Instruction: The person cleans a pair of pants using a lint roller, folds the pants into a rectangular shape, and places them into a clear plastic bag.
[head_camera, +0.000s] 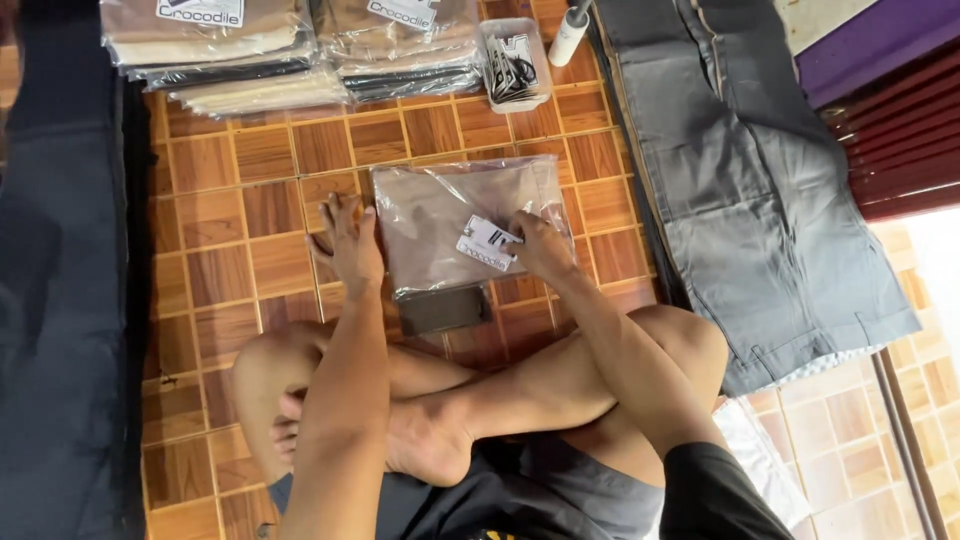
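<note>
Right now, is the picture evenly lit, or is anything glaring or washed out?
Head view: daylight burns the floor at the right edge to white; soft glare sheens the clear bag under the left hand and right hand; the rest is evenly lit and sharp.

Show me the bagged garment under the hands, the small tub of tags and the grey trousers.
bagged garment (440, 215), head view, clear plastic over the fold.
tub of tags (512, 62), head view, its contents.
grey trousers (740, 170), head view, upper leg.

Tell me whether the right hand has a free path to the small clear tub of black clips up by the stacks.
Probably yes. The right hand rests on the bagged garment, and only bare floor lies between it and the tub; it looks like a long forward stretch, though.
</note>
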